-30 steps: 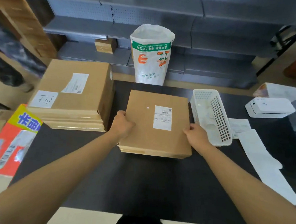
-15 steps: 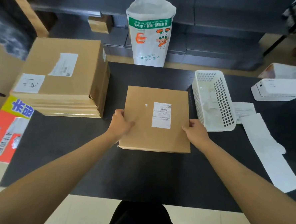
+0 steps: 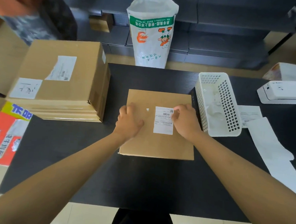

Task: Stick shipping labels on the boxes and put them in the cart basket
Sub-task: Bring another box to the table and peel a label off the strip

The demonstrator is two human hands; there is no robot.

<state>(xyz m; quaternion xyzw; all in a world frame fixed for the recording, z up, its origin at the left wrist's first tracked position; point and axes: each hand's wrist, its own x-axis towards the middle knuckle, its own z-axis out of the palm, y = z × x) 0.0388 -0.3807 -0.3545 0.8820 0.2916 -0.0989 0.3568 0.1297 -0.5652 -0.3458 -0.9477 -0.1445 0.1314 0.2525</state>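
A flat brown cardboard box (image 3: 159, 145) lies in the middle of the black table (image 3: 139, 180). On its top is a white shipping label (image 3: 162, 127). My left hand (image 3: 129, 122) rests on the box top just left of the label, fingers curled, holding the box down. My right hand (image 3: 184, 121) lies on the box top too, its bunched fingertips on the label's upper right corner. No cart basket is in view.
A stack of flat labelled boxes (image 3: 62, 75) sits at the table's left. A white perforated basket (image 3: 218, 105) stands right of the box, then paper label strips (image 3: 270, 147) and a white label printer (image 3: 283, 92). A white printed sack (image 3: 151, 36) stands behind; a red-orange carton (image 3: 1, 137) is left.
Both hands left the box's side edges and moved onto its top: the left beside the label, the right onto the label's corner. The view tilted down.
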